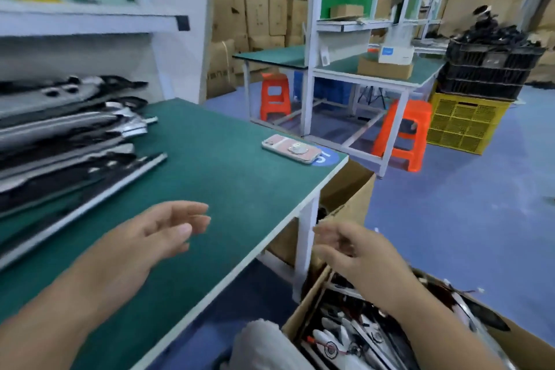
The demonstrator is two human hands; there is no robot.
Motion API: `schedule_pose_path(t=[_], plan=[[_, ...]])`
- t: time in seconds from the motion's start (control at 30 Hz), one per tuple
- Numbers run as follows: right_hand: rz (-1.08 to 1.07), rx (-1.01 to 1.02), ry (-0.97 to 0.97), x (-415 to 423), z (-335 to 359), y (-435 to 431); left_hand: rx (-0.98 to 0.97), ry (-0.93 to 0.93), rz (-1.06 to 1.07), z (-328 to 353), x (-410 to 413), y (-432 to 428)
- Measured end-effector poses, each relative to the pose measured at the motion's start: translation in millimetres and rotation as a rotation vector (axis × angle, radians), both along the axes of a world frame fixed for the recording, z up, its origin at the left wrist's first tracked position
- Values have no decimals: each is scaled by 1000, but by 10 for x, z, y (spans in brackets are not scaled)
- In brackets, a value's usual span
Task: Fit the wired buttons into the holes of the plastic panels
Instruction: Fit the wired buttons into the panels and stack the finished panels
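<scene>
Reaching forward over a green table (pixel 228 189), the left hand (pixel 156 237) hovers with loosely spread fingers, holding nothing. The right hand (pixel 357 252), also open and empty, hangs above a cardboard box (pixel 303 306) of wired parts (pixel 345 336). Blurred grey-black plastic panels (pixel 66 135) lie stacked at the table's left.

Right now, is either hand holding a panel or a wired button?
No: the left hand hovers open over the green table, and the right hand is open and empty above the cardboard box of parts.
</scene>
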State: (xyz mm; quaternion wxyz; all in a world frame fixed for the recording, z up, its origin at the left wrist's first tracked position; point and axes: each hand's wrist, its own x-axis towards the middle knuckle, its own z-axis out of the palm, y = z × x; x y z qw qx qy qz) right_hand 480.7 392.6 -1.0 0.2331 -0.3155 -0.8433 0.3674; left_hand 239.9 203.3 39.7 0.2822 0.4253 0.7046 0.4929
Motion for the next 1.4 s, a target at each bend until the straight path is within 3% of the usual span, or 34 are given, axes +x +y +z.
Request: schedule_pose_path(t=[0.23, 0.33, 0.43, 0.63, 0.83, 0.93, 1.03, 1.13, 1.23, 1.4], plan=[[478, 304, 97, -2090, 209, -621, 14, 348, 829, -62, -902, -1504], [539, 456, 89, -2793, 58, -900, -137, 425, 1105, -248, -1064, -1949], [533, 640, -59, -3295, -124, -1111, -293, 481, 1017, -402, -1168, -2117], [446, 679, -231, -3767, -212, -1251, -503, 492, 809, -580, -1320, -1916], [601, 729, -78, -3670, -158, -1359, -249, 541, 1041, -497, -1367, -2036], [585, 766, 5, -3605, -78, -1363, -220, 522, 1052, -417, -1375, -2130], [543, 778, -140, -3584, -31, -1236, -117, 425, 1133, -344, -1376, -2191], [541, 738, -279, -3574, -59, -1088, 124, 179, 1268, -300, -1399, -2315], [565, 724, -314, -3539, -68, -1021, 202, 30, 1303, -284, -1380, -2454], [486, 741, -208, -3482, -36, -990, -117, 426, 1515, -268, -1426, -2725]])
